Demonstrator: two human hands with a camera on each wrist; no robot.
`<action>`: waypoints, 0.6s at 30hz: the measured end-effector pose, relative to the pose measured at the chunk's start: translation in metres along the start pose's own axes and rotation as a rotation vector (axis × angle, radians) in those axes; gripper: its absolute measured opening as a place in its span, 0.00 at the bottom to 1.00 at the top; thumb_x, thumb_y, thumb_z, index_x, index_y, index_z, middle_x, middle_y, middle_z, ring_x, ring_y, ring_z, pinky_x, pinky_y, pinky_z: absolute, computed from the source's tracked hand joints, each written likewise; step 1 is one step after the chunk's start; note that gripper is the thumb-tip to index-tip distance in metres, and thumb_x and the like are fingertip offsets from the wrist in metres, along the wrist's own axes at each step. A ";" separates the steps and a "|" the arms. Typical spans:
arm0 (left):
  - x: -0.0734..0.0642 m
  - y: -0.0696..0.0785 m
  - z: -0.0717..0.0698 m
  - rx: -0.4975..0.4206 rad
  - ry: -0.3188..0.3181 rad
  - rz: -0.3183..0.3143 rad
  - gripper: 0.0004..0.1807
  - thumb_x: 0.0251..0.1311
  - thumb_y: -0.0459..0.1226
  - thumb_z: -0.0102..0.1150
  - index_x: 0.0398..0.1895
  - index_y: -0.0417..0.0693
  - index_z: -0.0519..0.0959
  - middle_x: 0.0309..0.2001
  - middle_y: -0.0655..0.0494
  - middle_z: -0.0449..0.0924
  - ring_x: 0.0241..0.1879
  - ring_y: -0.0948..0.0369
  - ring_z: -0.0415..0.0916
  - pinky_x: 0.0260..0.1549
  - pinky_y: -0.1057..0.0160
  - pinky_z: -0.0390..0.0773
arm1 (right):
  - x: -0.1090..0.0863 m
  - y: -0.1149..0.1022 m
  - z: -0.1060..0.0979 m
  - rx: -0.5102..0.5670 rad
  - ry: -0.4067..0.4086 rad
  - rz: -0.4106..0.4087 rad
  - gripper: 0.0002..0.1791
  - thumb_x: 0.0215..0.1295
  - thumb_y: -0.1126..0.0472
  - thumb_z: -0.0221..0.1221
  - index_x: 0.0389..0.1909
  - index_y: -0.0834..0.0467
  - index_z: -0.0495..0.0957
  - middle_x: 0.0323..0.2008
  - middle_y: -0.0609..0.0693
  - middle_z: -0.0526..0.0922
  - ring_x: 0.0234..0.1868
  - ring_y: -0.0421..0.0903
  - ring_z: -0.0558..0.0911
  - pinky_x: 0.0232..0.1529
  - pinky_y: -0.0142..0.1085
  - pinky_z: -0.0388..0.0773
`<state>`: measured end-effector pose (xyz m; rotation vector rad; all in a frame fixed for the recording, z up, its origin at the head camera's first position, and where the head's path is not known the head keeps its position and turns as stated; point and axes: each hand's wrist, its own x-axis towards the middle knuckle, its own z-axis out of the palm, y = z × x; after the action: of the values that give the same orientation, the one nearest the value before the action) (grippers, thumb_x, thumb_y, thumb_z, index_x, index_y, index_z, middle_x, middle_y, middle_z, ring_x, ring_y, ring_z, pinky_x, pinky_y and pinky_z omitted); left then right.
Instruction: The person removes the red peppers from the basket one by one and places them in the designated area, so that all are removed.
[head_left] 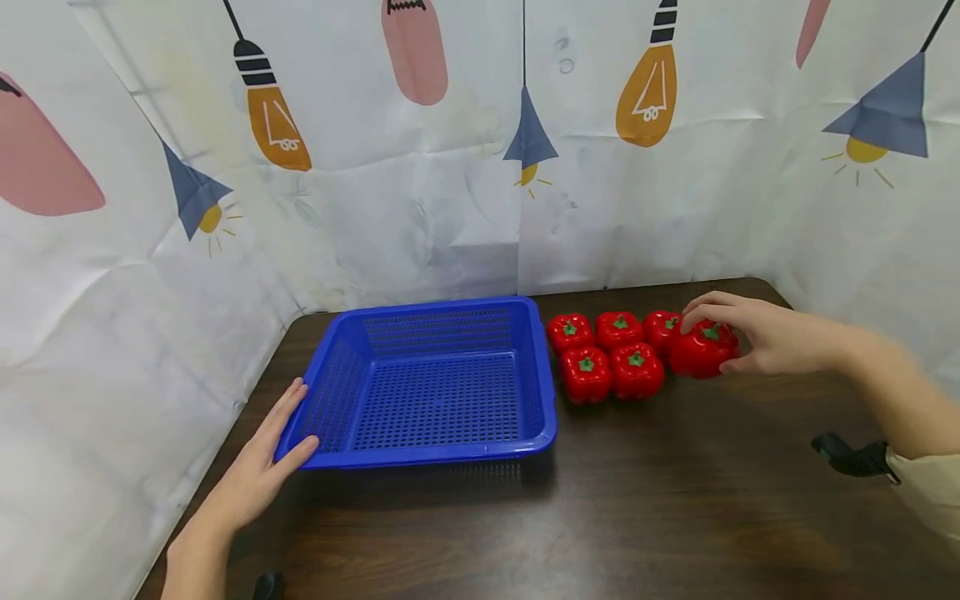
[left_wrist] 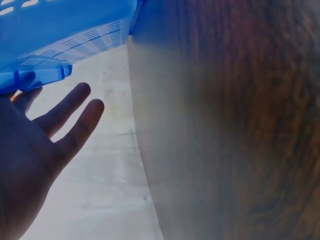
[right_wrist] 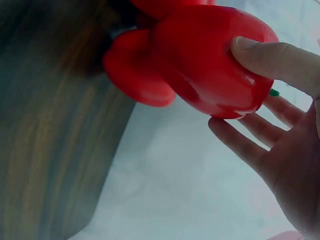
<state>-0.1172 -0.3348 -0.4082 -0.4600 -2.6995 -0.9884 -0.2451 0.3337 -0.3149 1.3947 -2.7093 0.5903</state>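
Note:
A blue perforated plastic basket (head_left: 442,452) stands on the table. At its near left corner is my left hand (head_left: 251,471), thumb on the rim and fingers straight along the outside of the wall. Seen from the left wrist, two fingers (left_wrist: 85,120) spread away from the basket wall (left_wrist: 75,30). My right hand (head_left: 772,333) grips a glossy red bell pepper (head_left: 693,354) with a green stem, thumb on one side and fingers on the other. That pepper (right_wrist: 210,60) overlaps another red pepper (right_wrist: 135,70) in the right wrist view.
Several more red bell peppers (head_left: 587,375) stand in two rows right of the basket. The dark wooden table (head_left: 637,508) meets a white curtain (head_left: 420,225) printed with lamps at its back and sides. A black strap (head_left: 855,457) sticks out by the right sleeve.

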 end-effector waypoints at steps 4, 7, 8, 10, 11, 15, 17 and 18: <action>0.000 0.001 -0.001 0.003 -0.001 -0.005 0.41 0.73 0.36 0.57 0.84 0.54 0.51 0.83 0.55 0.42 0.77 0.72 0.38 0.63 0.79 0.43 | -0.004 0.006 0.010 0.042 -0.014 0.020 0.39 0.46 0.76 0.76 0.57 0.46 0.76 0.60 0.43 0.72 0.54 0.40 0.72 0.35 0.33 0.79; 0.000 0.001 -0.001 0.007 0.002 -0.005 0.41 0.73 0.36 0.57 0.84 0.54 0.51 0.83 0.54 0.42 0.77 0.73 0.38 0.63 0.79 0.43 | -0.007 0.008 0.017 0.077 -0.031 0.057 0.38 0.47 0.76 0.75 0.57 0.45 0.76 0.61 0.46 0.71 0.49 0.41 0.74 0.34 0.33 0.79; 0.000 0.001 -0.001 0.007 0.002 -0.004 0.41 0.73 0.36 0.57 0.84 0.54 0.51 0.83 0.54 0.42 0.77 0.73 0.38 0.63 0.79 0.43 | -0.008 0.008 0.019 0.089 -0.035 0.072 0.38 0.48 0.76 0.75 0.57 0.45 0.76 0.61 0.46 0.71 0.48 0.41 0.75 0.33 0.33 0.78; 0.000 0.001 -0.001 0.003 0.003 -0.001 0.41 0.73 0.36 0.57 0.84 0.53 0.51 0.83 0.53 0.43 0.77 0.73 0.38 0.62 0.80 0.43 | -0.009 0.008 0.023 0.110 -0.040 0.092 0.37 0.49 0.77 0.74 0.57 0.46 0.76 0.61 0.47 0.71 0.44 0.41 0.76 0.31 0.33 0.78; 0.000 0.001 0.000 0.001 0.004 0.002 0.41 0.73 0.36 0.57 0.84 0.53 0.51 0.83 0.53 0.43 0.77 0.73 0.38 0.62 0.80 0.43 | -0.010 0.008 0.025 0.112 -0.039 0.096 0.37 0.49 0.77 0.74 0.57 0.46 0.76 0.61 0.47 0.71 0.45 0.42 0.76 0.32 0.33 0.78; 0.000 0.002 0.000 -0.007 0.006 0.009 0.41 0.73 0.35 0.58 0.84 0.52 0.51 0.82 0.52 0.43 0.77 0.71 0.39 0.62 0.80 0.43 | -0.013 0.009 0.033 0.123 -0.047 0.090 0.37 0.48 0.77 0.74 0.57 0.47 0.76 0.60 0.46 0.70 0.45 0.42 0.75 0.31 0.33 0.78; 0.000 0.002 0.000 -0.007 0.006 0.007 0.41 0.73 0.35 0.58 0.84 0.53 0.51 0.82 0.52 0.43 0.77 0.71 0.39 0.62 0.80 0.43 | -0.015 0.011 0.037 0.130 -0.055 0.079 0.36 0.49 0.76 0.74 0.57 0.48 0.75 0.60 0.46 0.70 0.47 0.43 0.74 0.31 0.33 0.78; 0.000 0.002 0.000 -0.006 0.007 0.007 0.41 0.73 0.35 0.58 0.84 0.53 0.51 0.82 0.52 0.43 0.77 0.71 0.39 0.62 0.80 0.43 | -0.016 0.012 0.039 0.137 -0.061 0.077 0.36 0.49 0.76 0.74 0.57 0.48 0.75 0.60 0.47 0.69 0.46 0.43 0.73 0.30 0.32 0.78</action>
<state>-0.1165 -0.3334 -0.4076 -0.4656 -2.6874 -0.9950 -0.2393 0.3385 -0.3582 1.3631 -2.8309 0.7649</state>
